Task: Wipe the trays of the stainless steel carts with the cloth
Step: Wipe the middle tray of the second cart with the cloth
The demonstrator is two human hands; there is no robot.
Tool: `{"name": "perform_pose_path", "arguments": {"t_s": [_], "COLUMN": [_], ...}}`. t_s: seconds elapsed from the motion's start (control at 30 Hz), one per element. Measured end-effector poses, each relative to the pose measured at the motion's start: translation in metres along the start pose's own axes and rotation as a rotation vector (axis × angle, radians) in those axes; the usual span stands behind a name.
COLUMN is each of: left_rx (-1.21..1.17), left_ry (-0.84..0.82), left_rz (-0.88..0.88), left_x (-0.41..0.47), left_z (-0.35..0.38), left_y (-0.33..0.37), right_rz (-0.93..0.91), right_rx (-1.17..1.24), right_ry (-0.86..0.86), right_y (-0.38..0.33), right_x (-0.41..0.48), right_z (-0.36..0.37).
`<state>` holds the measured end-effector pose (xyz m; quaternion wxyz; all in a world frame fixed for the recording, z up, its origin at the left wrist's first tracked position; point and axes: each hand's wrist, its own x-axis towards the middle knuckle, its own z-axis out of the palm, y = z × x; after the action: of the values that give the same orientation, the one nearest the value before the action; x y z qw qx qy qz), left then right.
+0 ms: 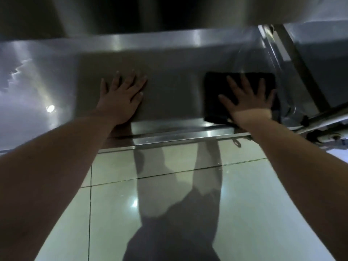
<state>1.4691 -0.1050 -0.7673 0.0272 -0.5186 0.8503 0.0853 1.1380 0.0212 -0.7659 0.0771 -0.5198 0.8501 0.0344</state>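
A stainless steel cart tray (pixel 175 95) lies low in front of me, its front rim near the tiled floor. On its right part lies a dark folded cloth (pixel 214 91). My right hand (pixel 246 102) presses flat on the cloth, fingers spread and straight. My left hand (pixel 120 97) rests flat on the bare tray surface to the left, fingers spread, holding nothing.
A slanted steel cart post (pixel 293 66) rises at the tray's right end, with a caster wheel (pixel 318 136) below it. An upper shelf edge (pixel 169 38) hangs over the tray's back. Glossy light floor tiles (pixel 244 204) lie below me.
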Motion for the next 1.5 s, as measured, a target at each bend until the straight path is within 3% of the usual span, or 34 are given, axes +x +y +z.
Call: {"name": "perform_pose_path", "arguments": {"t_s": [0.1, 0.17, 0.23, 0.33, 0.43, 0.5, 0.6, 0.67, 0.73, 0.8, 0.93, 1.03, 1.13, 1.23, 1.33, 1.4, 1.5], "left_rx": [0.04, 0.043, 0.036, 0.043, 0.033, 0.013, -0.016, 0.011, 0.019, 0.007, -0.009, -0.155, -0.409, -0.273, -0.098, -0.039, 0.007], "left_ry": [0.035, 0.074, 0.082, 0.076, 0.069, 0.061, 0.056, 0.057, 0.063, 0.069, 0.081, 0.175, 0.308, 0.291, 0.102, 0.003, 0.023], "left_rz": [0.022, -0.013, -0.036, -0.038, -0.001, -0.001, -0.112, -0.13, -0.136, -0.145, -0.152, -0.174, -0.224, -0.143, -0.123, -0.171, -0.175], "left_x": [-0.013, -0.014, -0.016, -0.019, -0.023, -0.028, -0.041, -0.047, -0.048, -0.048, -0.048, -0.05, -0.048, -0.046, -0.053, -0.048, -0.038], "left_z": [0.003, 0.006, 0.006, 0.003, 0.002, -0.001, -0.003, -0.002, -0.001, 0.0, 0.0, -0.001, -0.017, -0.016, 0.009, 0.018, 0.012], "left_y": [-0.016, -0.01, -0.007, -0.008, -0.012, -0.027, -0.059, -0.066, -0.061, -0.06, -0.065, -0.064, -0.052, 0.011, 0.087, 0.095, 0.049], "right_rz": [0.178, 0.199, 0.068, -0.282, -0.408, -0.283, 0.079, 0.234, 0.277, 0.18, -0.258, -0.492, -0.373, -0.172, -0.184, -0.19, -0.214], "right_rx": [0.023, 0.033, 0.026, 0.014, 0.015, -0.009, 0.032, 0.053, 0.075, 0.063, 0.012, 0.04, 0.168, 0.217, 0.176, 0.164, 0.145], "right_ry": [-0.05, -0.054, -0.056, -0.044, -0.051, 0.005, -0.013, -0.046, -0.036, 0.0, -0.012, -0.081, 0.007, 0.018, -0.035, -0.024, -0.02], "right_y": [0.003, -0.031, -0.085, -0.157, -0.152, -0.107, -0.031, -0.016, -0.038, -0.083, -0.192, -0.222, -0.182, -0.133, -0.127, -0.128, -0.123], "right_x": [0.001, -0.006, -0.025, -0.065, -0.059, -0.032, -0.002, -0.001, -0.006, -0.014, -0.058, -0.076, -0.051, -0.032, -0.03, -0.026, -0.021], "right_z": [-0.002, -0.001, 0.003, 0.014, 0.013, 0.008, -0.002, -0.003, -0.001, 0.002, 0.011, 0.014, 0.006, 0.006, 0.014, 0.017, 0.015]}}
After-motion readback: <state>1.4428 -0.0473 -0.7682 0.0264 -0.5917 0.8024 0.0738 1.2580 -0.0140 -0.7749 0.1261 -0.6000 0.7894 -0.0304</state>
